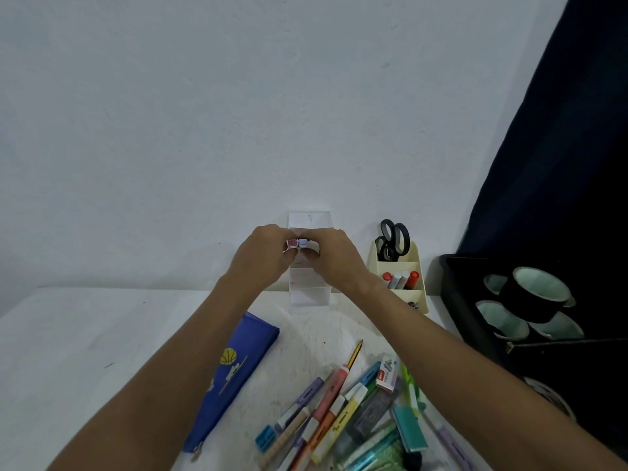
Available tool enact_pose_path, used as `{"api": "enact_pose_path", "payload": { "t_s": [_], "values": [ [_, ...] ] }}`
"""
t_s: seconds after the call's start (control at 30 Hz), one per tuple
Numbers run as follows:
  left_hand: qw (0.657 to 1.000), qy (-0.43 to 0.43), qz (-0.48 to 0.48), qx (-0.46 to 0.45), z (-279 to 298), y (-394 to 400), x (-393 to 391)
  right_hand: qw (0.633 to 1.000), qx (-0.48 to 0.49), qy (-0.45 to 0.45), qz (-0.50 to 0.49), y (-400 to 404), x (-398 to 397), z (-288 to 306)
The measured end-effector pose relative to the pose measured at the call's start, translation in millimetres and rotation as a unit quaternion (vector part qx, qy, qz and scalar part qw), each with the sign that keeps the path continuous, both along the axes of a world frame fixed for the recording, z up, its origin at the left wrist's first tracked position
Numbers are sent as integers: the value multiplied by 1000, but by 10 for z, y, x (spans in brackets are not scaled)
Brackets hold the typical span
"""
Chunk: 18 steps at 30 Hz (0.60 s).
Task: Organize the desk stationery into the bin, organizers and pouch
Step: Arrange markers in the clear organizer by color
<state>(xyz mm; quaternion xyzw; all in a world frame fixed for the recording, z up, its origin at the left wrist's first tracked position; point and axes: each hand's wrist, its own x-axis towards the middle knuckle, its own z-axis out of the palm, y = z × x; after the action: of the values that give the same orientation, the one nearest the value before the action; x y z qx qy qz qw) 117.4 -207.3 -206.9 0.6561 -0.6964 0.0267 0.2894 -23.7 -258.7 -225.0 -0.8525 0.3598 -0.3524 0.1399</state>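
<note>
Markers (298,243), two of them, pink-capped and blue-capped, side by side, pinched between both hands right in front of clear tiered organizer (309,263) against white wall. Left hand (263,256) curled around pink-capped side, fingertips closed on it; right hand (334,258) curled around blue-capped side, fingers likewise tight on it. Caps poking out between the two sets of fingertips, level with organizer's upper tiers; marker bodies hidden behind fingers. Just right of it, cream organizer (399,277) with black scissors (394,239) upright in rear slot and several markers in middle slot. Farther right, black bin (455,300) with tape rolls (535,294) inside. Blue pouch (234,372) flat on white desk (85,351) under left forearm. Near front edge, loose pile of pens and highlighters (339,413), well apart from both hands.
</note>
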Motion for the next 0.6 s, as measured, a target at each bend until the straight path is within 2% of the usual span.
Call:
{"api": "enact_pose_path", "payload": {
  "t_s": [0.4, 0.6],
  "values": [
    [999, 23, -19, -28, -25, 10, -9, 999, -10, 0, -33, -7, 56, -37],
    [1000, 12, -14, 5, -19, -14, 10, 1000, 13, 10, -12, 36, -39, 52]
  ]
}}
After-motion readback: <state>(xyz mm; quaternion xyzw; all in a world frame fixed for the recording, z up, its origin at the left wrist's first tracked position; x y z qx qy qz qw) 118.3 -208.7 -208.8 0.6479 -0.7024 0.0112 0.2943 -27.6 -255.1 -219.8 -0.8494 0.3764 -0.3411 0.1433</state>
